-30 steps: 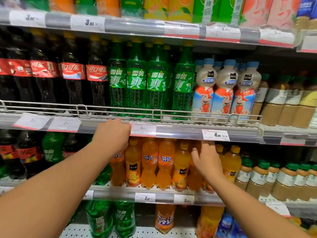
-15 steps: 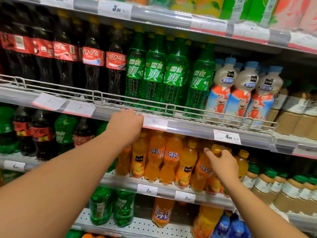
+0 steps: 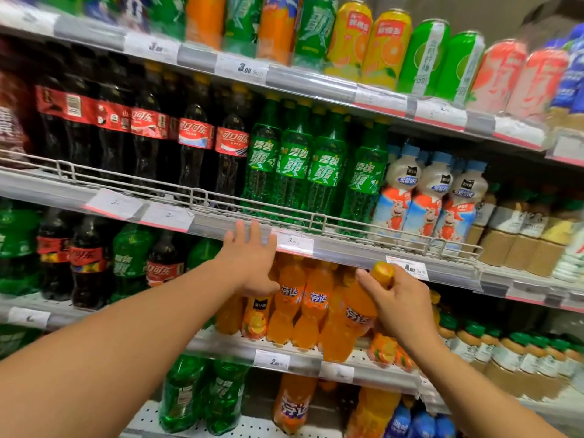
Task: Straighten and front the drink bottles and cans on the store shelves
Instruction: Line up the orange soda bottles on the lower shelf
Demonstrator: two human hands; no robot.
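My right hand (image 3: 398, 294) grips the neck of an orange soda bottle (image 3: 346, 324), which leans out of its row at the shelf front. More orange soda bottles (image 3: 289, 303) stand in the row to its left. My left hand (image 3: 249, 259) is open, fingers straight, raised in front of the price rail (image 3: 344, 248) above those bottles; whether it touches the rail is unclear. Green soda bottles (image 3: 322, 172) and cola bottles (image 3: 192, 143) stand on the shelf above.
A wire guard (image 3: 202, 196) runs along the upper shelf front. White milk-drink bottles (image 3: 426, 200) stand right of the green ones. Cans (image 3: 379, 49) line the top shelf. Tea bottles (image 3: 505, 352) fill the right of the orange shelf. More bottles (image 3: 202, 396) stand below.
My right hand has pulled the orange bottle forward and up so it leans out of the row. My left hand has opened and lifted to the price rail. The view has shifted up.
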